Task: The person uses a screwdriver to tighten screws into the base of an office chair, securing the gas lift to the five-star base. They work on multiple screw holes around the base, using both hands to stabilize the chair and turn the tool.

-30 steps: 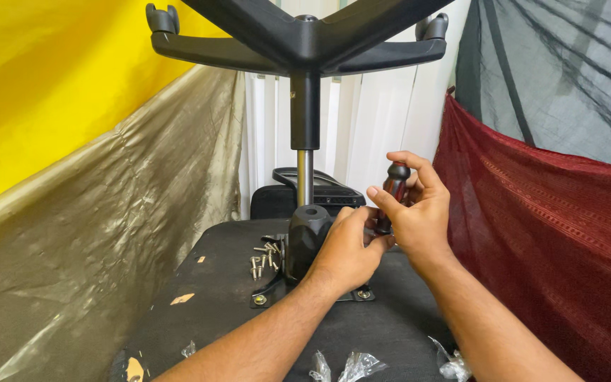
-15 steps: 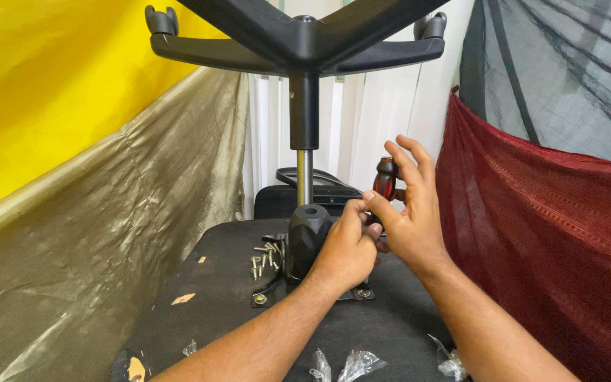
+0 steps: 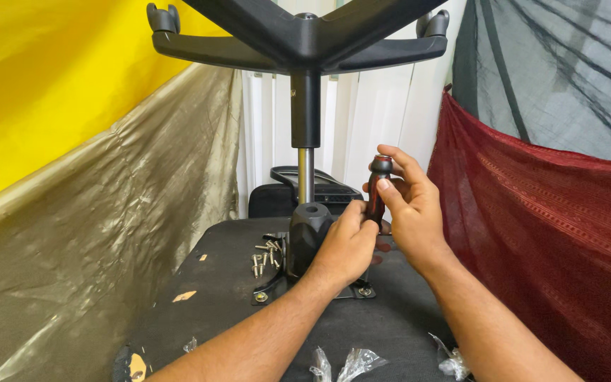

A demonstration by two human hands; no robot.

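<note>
Right hand (image 3: 410,212) is wrapped round a screwdriver (image 3: 377,189) w/ a dark reddish handle, held upright, thumb on the handle near its cap. Left hand (image 3: 348,244) sits just below-left of that grip, fingertips touching the lower handle. Right next to the left hand is the black mechanism housing (image 3: 307,233) on its mounting plate (image 3: 270,291), gas cylinder (image 3: 305,145) going straight up to the star base (image 3: 298,39). Loose screws (image 3: 263,256) lie further left on the black seat underside (image 3: 228,304). Plastic bags (image 3: 348,362) nearer the camera.

Yellow sheet (image 3: 51,92) and tan plastic (image 3: 100,255) left, white curtain (image 3: 383,120) behind, red cloth (image 3: 546,240) and dark mesh (image 3: 560,71) right.
</note>
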